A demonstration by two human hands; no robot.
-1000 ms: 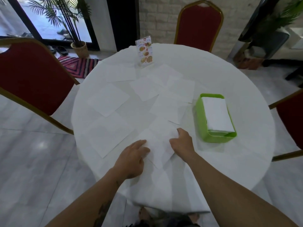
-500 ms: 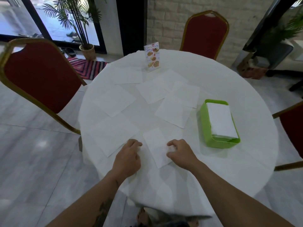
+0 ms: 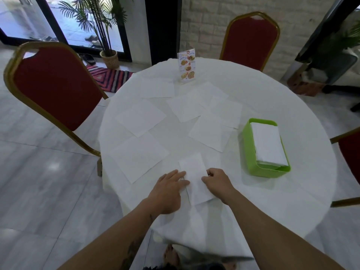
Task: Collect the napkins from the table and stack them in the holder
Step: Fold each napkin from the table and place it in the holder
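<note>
Both our hands work one folded napkin (image 3: pixel 195 180) near the table's (image 3: pixel 272 207) front edge: our left hand (image 3: pixel 169 189) presses it with straight fingers, our right hand (image 3: pixel 218 182) pinches its edge. Right of it, well apart, the green holder (image 3: pixel 251 152) keeps a stack.

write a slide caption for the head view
Both hands, left and right, fold a napkin on the table; green holder waits at right.

8 loose napkins (image 3: pixel 140 116), 3 chairs (image 3: pixel 56 84), 1 holder (image 3: pixel 251 152)
</note>
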